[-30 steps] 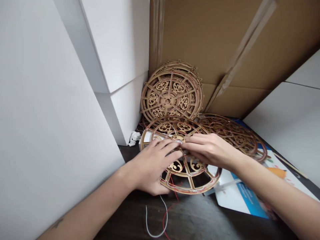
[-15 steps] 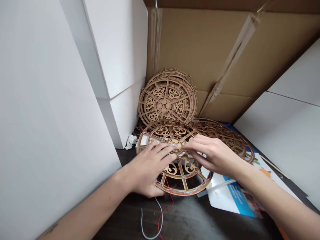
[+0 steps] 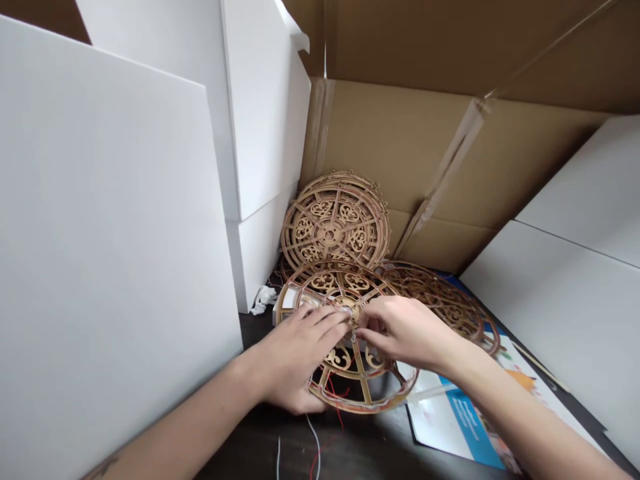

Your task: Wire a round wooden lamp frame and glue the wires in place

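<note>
A round laser-cut wooden wheel [image 3: 367,390] with scroll fretwork and thin red wire along its spokes lies flat on the dark table. My left hand [image 3: 295,353] rests on its left half, fingers stretched toward the hub and thumb at the rim. My right hand [image 3: 403,330] comes from the right, its fingertips pinched together at the hub on something I cannot make out. Red and white wires [image 3: 320,447] trail from under the wheel toward me.
A stack of like wheels [image 3: 335,223] leans on a cardboard box [image 3: 420,153] behind; more wheels [image 3: 445,300] lie flat at the right on a printed sheet [image 3: 465,420]. White boards and boxes stand at left [image 3: 110,267] and right [image 3: 575,300]. Crumpled paper [image 3: 263,297] lies by a box.
The view has tilted up and pulled back, showing more of the boxes. Both hands stay at the wheel's hub; my right fingers have curled into a tighter pinch.
</note>
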`<state>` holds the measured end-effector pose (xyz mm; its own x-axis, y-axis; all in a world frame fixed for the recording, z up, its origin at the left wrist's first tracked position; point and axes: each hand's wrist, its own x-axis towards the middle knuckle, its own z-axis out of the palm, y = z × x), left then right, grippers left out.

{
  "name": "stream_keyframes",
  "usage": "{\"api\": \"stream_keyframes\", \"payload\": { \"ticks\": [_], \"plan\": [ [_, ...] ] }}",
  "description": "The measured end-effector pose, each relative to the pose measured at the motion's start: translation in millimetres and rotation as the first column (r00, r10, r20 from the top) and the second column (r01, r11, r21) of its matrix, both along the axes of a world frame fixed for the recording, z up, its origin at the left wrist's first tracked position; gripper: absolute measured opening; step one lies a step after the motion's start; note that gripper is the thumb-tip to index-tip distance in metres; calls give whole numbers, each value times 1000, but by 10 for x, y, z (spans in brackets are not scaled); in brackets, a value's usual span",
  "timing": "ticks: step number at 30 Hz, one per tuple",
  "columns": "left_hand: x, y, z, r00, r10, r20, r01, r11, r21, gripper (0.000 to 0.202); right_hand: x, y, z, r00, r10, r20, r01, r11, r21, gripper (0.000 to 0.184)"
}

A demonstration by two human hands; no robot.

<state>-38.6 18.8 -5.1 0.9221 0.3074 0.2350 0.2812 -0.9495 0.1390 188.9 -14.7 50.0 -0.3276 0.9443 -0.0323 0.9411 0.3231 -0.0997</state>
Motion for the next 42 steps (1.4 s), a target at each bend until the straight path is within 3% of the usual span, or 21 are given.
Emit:
{"api": "stream_keyframes", "payload": {
  "ticks": [9,16,21,28,34,42],
  "plan": [
    [-12,-9,-9,998,-9,59,11,999,-34,91,-195,51,141,989,-65,132,72,996,-48,8],
    [-16,-20,-25,997,3,81,0,999,-40,103,-184,-58,135,990,-137,47,139,988,-66,16],
    [-23,-13,-75,996,8,84,-7,1000,-12,113,-201,61,81,984,-179,-14,175,971,-162,15],
    [-31,-7,-97,995,0,102,2,1000,-23,109,-276,291,117,970,-241,36,240,913,-329,13],
    [-33,1,-96,993,3,122,0,1000,-21,108,-390,422,192,953,-290,88,291,796,-531,11],
    [-37,-10,-88,993,14,119,-16,1000,18,106,-324,483,195,970,-234,59,225,786,-576,4]
  ]
}}
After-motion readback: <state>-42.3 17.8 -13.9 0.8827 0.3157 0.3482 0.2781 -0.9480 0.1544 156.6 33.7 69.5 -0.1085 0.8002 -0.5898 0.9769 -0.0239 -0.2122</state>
